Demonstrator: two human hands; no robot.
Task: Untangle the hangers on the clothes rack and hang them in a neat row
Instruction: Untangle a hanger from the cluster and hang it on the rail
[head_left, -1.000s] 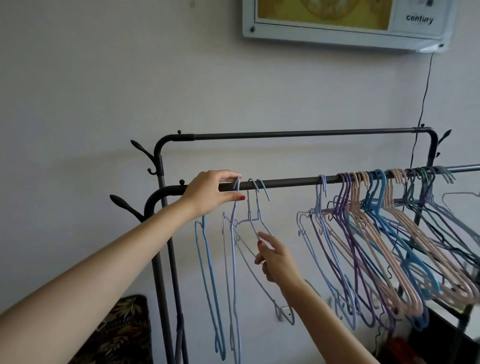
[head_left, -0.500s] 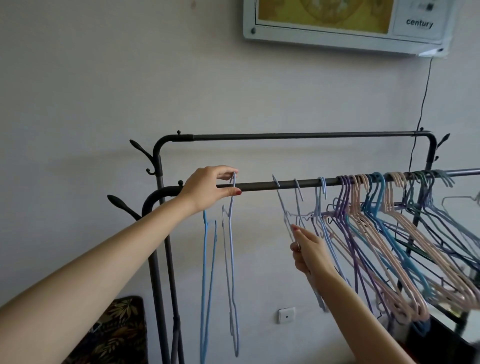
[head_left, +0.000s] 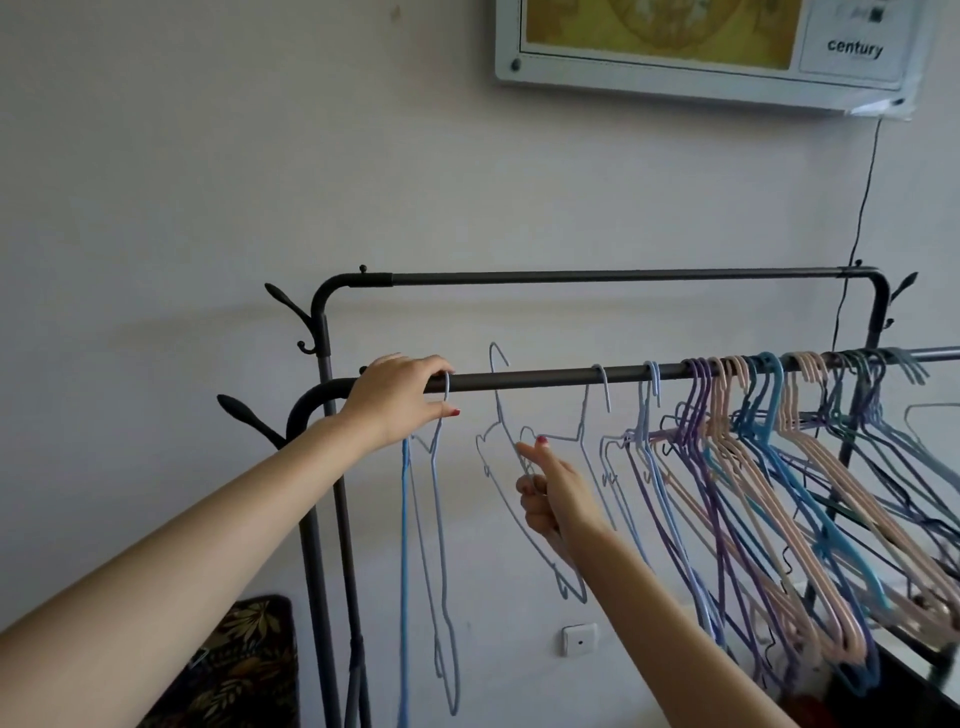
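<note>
The left hand is curling its fingers over the dark metal front rail, pinching a hanging pale-blue wire hanger's hook. The right hand is gripping a second pale wire hanger, lifted off the rail, forefinger extended. Tangled pastel hangers are crowding the rail's right end.

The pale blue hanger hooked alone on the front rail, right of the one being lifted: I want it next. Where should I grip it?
Pinch the pale blue hanger at its neck just below the hook, coming from the front. Its shoulders lie close against neighbouring hangers; the neck hangs clear.
</note>
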